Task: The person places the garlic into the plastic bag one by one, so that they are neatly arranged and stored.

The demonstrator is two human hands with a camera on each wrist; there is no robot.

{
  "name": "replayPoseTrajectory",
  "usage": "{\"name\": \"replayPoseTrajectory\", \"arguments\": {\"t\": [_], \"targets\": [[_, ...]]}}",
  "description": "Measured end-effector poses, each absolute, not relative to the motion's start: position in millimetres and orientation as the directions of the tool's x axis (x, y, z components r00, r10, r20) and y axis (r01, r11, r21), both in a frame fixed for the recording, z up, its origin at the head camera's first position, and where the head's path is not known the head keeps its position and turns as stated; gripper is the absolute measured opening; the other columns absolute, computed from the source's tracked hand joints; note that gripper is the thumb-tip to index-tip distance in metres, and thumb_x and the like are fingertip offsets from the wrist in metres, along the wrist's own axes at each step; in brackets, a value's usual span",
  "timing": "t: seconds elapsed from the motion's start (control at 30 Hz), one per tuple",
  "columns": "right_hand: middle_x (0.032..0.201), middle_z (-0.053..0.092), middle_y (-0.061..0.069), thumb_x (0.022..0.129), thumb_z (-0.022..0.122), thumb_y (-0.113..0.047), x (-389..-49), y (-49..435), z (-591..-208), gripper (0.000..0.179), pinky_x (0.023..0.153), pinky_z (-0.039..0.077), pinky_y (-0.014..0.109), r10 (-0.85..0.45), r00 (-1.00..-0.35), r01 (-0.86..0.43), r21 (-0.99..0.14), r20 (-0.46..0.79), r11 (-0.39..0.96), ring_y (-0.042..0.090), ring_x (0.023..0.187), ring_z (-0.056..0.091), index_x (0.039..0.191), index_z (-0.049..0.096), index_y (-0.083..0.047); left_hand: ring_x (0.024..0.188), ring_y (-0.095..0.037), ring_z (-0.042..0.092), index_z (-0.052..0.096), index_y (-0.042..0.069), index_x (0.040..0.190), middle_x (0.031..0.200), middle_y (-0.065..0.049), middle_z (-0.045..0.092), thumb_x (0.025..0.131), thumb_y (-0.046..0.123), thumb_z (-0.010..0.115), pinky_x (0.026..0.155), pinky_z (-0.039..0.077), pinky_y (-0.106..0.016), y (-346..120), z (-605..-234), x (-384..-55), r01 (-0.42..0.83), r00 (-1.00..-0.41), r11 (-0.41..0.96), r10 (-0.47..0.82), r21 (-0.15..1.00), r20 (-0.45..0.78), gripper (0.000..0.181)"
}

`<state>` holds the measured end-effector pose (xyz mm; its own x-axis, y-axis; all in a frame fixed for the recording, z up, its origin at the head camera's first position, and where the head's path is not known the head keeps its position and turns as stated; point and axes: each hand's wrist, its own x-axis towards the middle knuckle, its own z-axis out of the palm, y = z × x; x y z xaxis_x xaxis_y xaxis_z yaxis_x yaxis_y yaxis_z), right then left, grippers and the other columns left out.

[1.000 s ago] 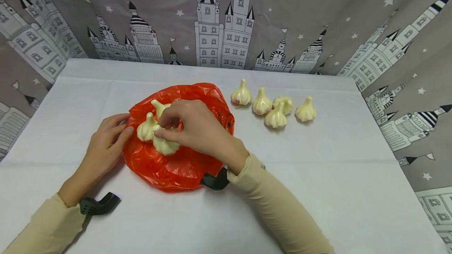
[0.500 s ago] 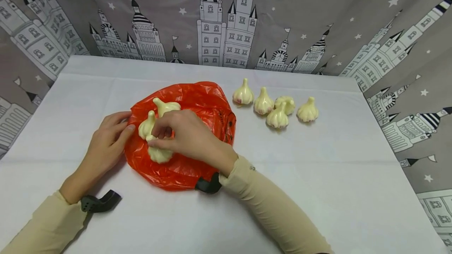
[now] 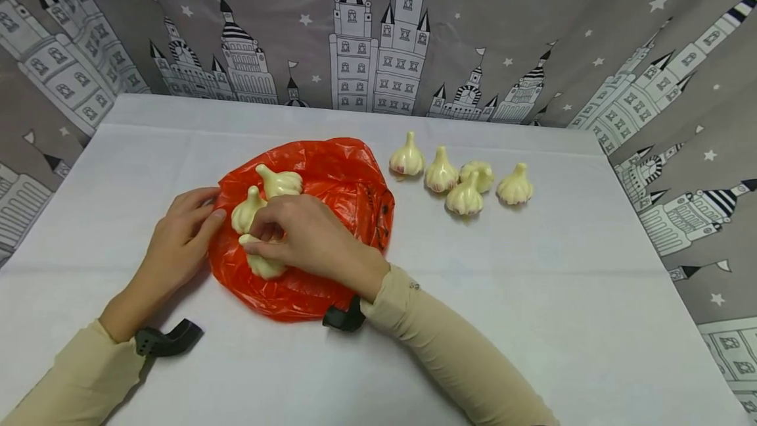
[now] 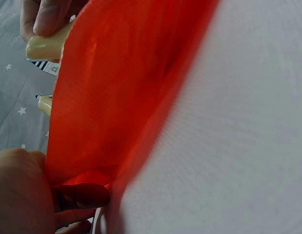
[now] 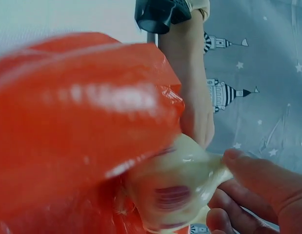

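A red plastic bag (image 3: pixel 296 298) stands with its mouth open upward on the white table. My left hand (image 3: pixel 182 245) grips the bag's left rim; in the left wrist view the red film passes between its thumb and fingers. Inside the bag, my right hand (image 3: pixel 304 232) pinches a pale garlic bulb (image 3: pixel 265 267) by its stem. The right wrist view has that garlic bulb (image 5: pixel 175 190) close up, purple-streaked, with thumb and fingertips on the stem. Two more garlic bulbs, one upright (image 3: pixel 245 212) and one leaning (image 3: pixel 280 183), sit in the bag beyond it.
Several garlic bulbs (image 3: pixel 464 197) stand on the table (image 3: pixel 562 294) to the right of the bag. A grey curtain (image 3: pixel 473 12) printed with castles hangs behind the table. Black wrist cameras (image 3: pixel 168 339) sit on both wrists.
My right hand has moved the pinched garlic bulb left and toward me within the bag, uncovering more of the leaning bulb. The left hand keeps its place at the rim.
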<state>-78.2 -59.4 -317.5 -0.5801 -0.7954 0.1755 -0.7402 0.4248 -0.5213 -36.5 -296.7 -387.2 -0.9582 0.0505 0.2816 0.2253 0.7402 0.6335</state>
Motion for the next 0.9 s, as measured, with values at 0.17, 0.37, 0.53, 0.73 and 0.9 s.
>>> {"name": "replayPoseTrajectory", "arguments": {"t": [0.17,0.37,0.53,0.73,0.9], "targets": [[0.086,0.065,-0.015,0.09,0.071,-0.041,-79.7,-53.3,-312.3,0.023,0.068,0.042,0.011,-0.777,-0.598,-0.72,-0.556,0.194,0.415,0.001,0.078,0.054,0.1,0.076,-0.021,0.134,-0.042,0.038,0.065,-0.011,0.118,0.14,-0.023,0.05,0.103,0.02,0.05,0.11,0.029,-0.067,-297.2,-388.0,-36.2,0.222,-0.961,0.741,0.054,0.634,0.272,0.038],[0.089,0.068,-0.016,0.092,0.07,-0.039,-82.6,-45.9,-308.5,0.02,0.073,0.043,0.009,-0.753,-0.61,-0.735,-0.532,0.247,0.421,0.001,0.08,0.057,0.099,0.076,-0.022,0.134,-0.041,0.038,0.065,-0.011,0.119,0.14,-0.023,0.049,0.103,0.02,0.049,0.11,0.029,-0.068,-296.8,-387.5,-35.8,0.217,-0.962,0.746,0.054,0.63,0.267,0.039],[0.088,0.066,-0.016,0.092,0.069,-0.038,-83.0,-44.5,-307.8,0.019,0.072,0.042,0.01,-0.757,-0.601,-0.745,-0.522,0.254,0.416,0.002,0.078,0.057,0.099,0.076,-0.021,0.134,-0.042,0.038,0.065,-0.011,0.119,0.14,-0.023,0.049,0.103,0.02,0.049,0.109,0.03,-0.069,-297.3,-387.2,-34.4,0.216,-0.961,0.747,0.049,0.629,0.272,0.038],[0.088,0.067,-0.016,0.093,0.068,-0.038,-82.4,-41.5,-308.3,0.019,0.073,0.043,0.01,-0.76,-0.605,-0.742,-0.514,0.238,0.43,0.003,0.08,0.059,0.099,0.076,-0.022,0.134,-0.042,0.038,0.065,-0.011,0.118,0.14,-0.023,0.049,0.103,0.021,0.049,0.108,0.03,-0.069,-296.2,-386.5,-34.8,0.219,-0.961,0.74,0.049,0.636,0.274,0.038],[0.089,0.066,-0.017,0.094,0.067,-0.037,-82.7,-35.5,-306.3,0.018,0.075,0.043,0.011,-0.752,-0.616,-0.732,-0.522,0.234,0.437,0.002,0.083,0.059,0.1,0.075,-0.022,0.134,-0.041,0.038,0.066,-0.01,0.118,0.14,-0.022,0.05,0.102,0.02,0.05,0.107,0.031,-0.07,-296.2,-385.5,-34.1,0.221,-0.959,0.739,0.048,0.636,0.278,0.038]]}}
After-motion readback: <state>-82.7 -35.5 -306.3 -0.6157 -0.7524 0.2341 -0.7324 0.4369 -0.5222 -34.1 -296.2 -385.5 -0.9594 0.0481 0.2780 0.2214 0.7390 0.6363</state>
